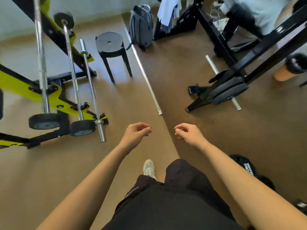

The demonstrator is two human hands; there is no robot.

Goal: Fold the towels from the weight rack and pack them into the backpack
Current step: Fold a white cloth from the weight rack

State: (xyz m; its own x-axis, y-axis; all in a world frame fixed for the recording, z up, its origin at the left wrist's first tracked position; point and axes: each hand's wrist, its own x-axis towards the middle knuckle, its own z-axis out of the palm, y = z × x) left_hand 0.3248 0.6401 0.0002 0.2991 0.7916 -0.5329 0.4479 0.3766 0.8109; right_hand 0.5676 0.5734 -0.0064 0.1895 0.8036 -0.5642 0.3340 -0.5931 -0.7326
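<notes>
Left hand (137, 132) and right hand (188, 132): both empty, fingers loosely curled, held out above the smooth brown floor (182, 72). Towels (167, 10): pale blue, limp cloth, draped in creases over the black metal weight rack (206, 25). Backpack (141, 25): grey fabric, ribbed panel, upright on the floor just beside the towels. 1 round black stool (109, 41) stands near it. Chrome barbells (73, 63) lean on a yellow-green frame.

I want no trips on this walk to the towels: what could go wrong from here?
The floor strip lies along the path; a foot might catch its end. The bar end juts out on the left; a shin could hit it. The towels hang bunched on the rack and may snag.
</notes>
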